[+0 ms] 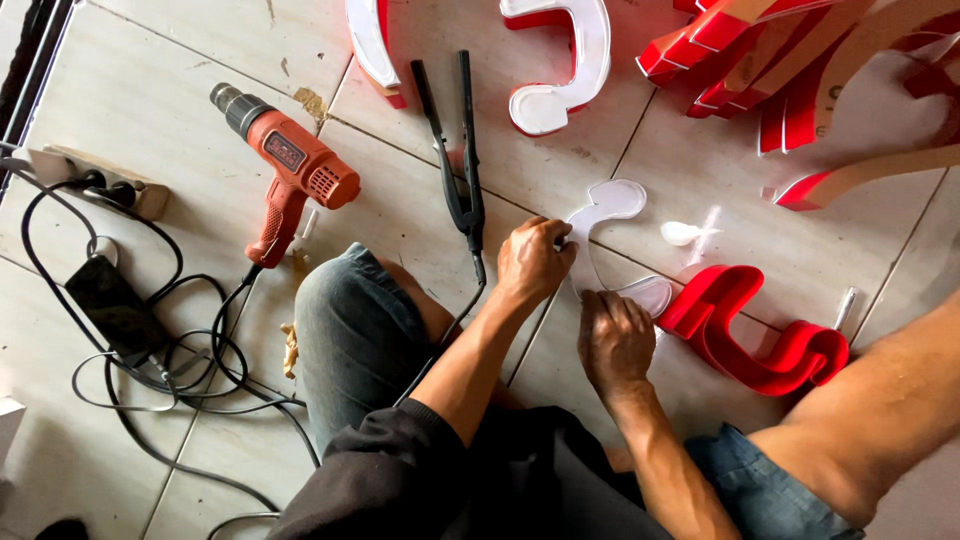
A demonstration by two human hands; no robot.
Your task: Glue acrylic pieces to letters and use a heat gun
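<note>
Head view looks down at a person who sits on the tiled floor (140,120), with both hands on a flat white S-shaped panel (612,200). The left hand (533,262) has its grip closed on the panel's left edge, near the middle of the curve. The right hand (614,338) presses down on the lower end, fingers curled over it; whether it pinches the edge or only rests on it cannot be told. The panel lies forward and to the right of the left hand, and its long axis runs from the upper right down to the right hand. So the left hand is nearer the upper curve. Just to the right of the panel lies a red S-shaped letter shell (755,330), not touching it as far as one can see. An orange heat gun (290,165) and a black flat iron tool (462,150) lie to the left. The panel's middle part is hidden under the hands.
</note>
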